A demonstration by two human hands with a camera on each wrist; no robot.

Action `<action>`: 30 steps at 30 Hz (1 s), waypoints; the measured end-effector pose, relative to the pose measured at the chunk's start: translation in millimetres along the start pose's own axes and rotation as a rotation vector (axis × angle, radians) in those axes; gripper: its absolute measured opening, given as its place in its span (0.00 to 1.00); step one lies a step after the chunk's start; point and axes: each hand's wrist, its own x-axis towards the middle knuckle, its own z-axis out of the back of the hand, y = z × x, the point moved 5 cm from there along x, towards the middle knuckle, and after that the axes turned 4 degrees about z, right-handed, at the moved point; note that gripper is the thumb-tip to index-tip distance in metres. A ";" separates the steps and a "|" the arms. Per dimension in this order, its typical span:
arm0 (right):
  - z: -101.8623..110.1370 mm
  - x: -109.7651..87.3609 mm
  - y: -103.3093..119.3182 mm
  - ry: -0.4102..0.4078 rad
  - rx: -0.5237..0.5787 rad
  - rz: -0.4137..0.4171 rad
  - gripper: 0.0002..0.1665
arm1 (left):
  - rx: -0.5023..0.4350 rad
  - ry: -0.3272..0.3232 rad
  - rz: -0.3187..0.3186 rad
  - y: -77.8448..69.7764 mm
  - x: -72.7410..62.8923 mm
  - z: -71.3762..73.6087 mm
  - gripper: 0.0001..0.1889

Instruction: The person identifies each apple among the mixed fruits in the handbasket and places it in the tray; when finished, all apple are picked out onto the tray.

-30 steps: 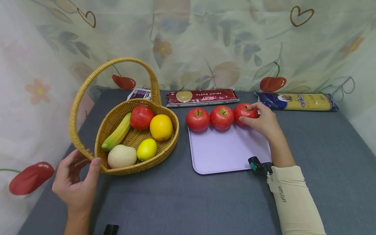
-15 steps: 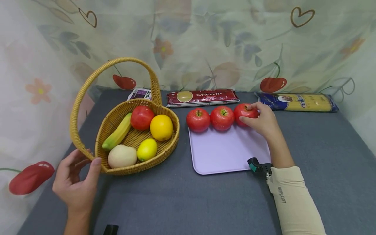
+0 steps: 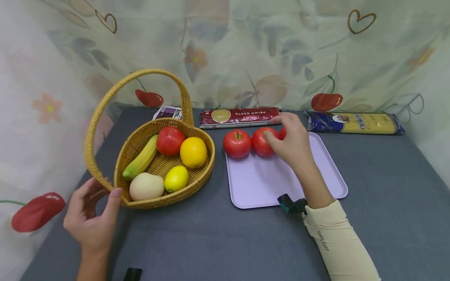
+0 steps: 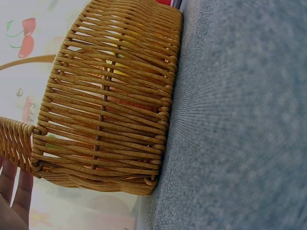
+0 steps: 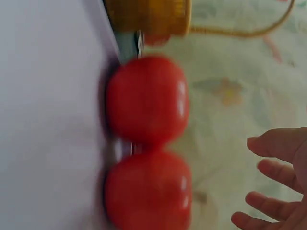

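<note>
My left hand (image 3: 93, 218) grips the wicker basket (image 3: 191, 190) where its tall handle (image 3: 90, 136) meets the rim, thumb in front. Inside the basket lie a banana (image 3: 140, 159), a round red fruit (image 3: 170, 140), an orange (image 3: 193, 153), a lemon (image 3: 175, 178) and a pale round fruit (image 3: 146, 186). A row of three red apples (image 3: 237, 143) lines the back edge of the lilac tray (image 3: 260, 187). Over the middle and right apples is my right hand (image 3: 293, 142), hiding most of the right one. The right wrist view shows its spread fingers (image 5: 273, 143) holding nothing, apart from the apples.
Behind the apples lies a red pasta packet (image 3: 242, 117); a blue and yellow packet (image 3: 355, 122) lies farther right. A purple and white packet (image 3: 168, 112) sits behind the basket. A patterned curtain (image 3: 225, 50) closes off the back of the grey table (image 3: 211, 242).
My right hand has let go of the right apple and moved left and slightly up, over the middle apple. My left hand and the basket have stayed in place.
</note>
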 end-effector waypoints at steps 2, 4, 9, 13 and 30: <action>-12.6 -0.1 19.0 0.022 0.033 0.058 0.20 | 0.000 -0.005 0.001 0.5 -0.5 0.0 0.22; -28.7 0.4 39.4 0.059 0.066 0.112 0.20 | 0.000 -0.009 0.005 0.8 -0.7 0.6 0.22; -76.5 -0.6 90.0 0.188 0.079 0.241 0.23 | 0.001 -0.006 0.009 0.0 -1.4 0.2 0.22; -121.9 -1.8 123.7 0.291 -0.044 0.377 0.30 | -0.005 -0.009 0.002 -0.3 -0.4 -0.1 0.22; -219.2 31.3 145.7 0.547 -0.476 0.460 0.47 | -0.017 -0.004 0.014 1.7 -0.4 -0.7 0.23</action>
